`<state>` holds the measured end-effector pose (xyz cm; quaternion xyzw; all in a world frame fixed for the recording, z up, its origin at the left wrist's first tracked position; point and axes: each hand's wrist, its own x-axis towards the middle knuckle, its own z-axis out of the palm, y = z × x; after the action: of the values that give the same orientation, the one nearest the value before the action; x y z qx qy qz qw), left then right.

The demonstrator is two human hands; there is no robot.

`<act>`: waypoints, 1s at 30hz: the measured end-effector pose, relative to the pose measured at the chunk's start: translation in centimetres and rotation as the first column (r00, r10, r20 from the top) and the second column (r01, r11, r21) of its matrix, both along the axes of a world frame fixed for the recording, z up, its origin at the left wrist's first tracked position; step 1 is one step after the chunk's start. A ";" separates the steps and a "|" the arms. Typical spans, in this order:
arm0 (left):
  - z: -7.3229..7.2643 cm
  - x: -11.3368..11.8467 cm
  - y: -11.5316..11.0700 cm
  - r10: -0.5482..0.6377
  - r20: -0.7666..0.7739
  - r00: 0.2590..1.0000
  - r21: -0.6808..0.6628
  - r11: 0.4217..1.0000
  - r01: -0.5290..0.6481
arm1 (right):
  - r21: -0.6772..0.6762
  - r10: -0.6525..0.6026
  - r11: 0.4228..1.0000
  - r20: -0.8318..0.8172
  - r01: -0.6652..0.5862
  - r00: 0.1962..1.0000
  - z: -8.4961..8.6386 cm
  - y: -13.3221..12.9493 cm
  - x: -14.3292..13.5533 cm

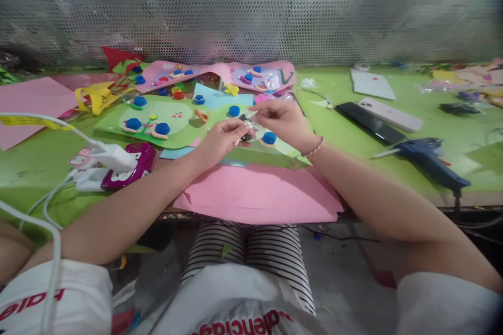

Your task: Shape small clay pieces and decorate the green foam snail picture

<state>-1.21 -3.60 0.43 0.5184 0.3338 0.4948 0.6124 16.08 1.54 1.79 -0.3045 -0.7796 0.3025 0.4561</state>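
Observation:
Over the green craft board (173, 138), both hands meet at a small clear plastic bag (250, 128) with small dark and white pieces in it. My left hand (222, 141) is closed, pinching the bag between thumb and fingers. My right hand (281, 120) is closed too, its fingertips pinched at the bag's upper edge. Just behind the bag is a blue round cap (234, 111). Another blue cap (269, 138) sits below my right hand on a skin-toned shape. Exactly what the pieces in the bag are is too blurred to tell.
Pink sheets (259, 193) lie at the table's front edge. On the right are a blue glue gun (430, 162), a black phone-like slab (369, 123) and a pale phone (391, 114). A purple power bank (135, 165) with white cables stands left. A perforated metal screen (247, 15) rises behind.

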 end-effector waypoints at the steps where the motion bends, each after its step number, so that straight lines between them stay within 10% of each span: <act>1: 0.0 0.0 0.0 0.001 0.004 1.000 0.002 1.000 -0.001 | -0.055 -0.004 0.998 -0.065 0.000 0.998 0.0 0.2 0.0; 14: 0.1 0.0 0.0 0.007 0.007 1.000 -0.009 1.000 -0.007 | -0.260 0.047 0.960 -0.225 -0.106 0.973 0.1 0.7 0.0; 30: 0.0 -0.2 0.0 0.015 0.079 0.997 -0.065 0.998 -0.010 | 0.087 0.035 0.995 0.119 -0.046 0.992 0.7 -1.3 -0.1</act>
<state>-1.38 -3.58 0.43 0.4760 0.3282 0.5079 0.6386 15.95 0.27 2.51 -0.2850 -0.8237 0.2581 0.4166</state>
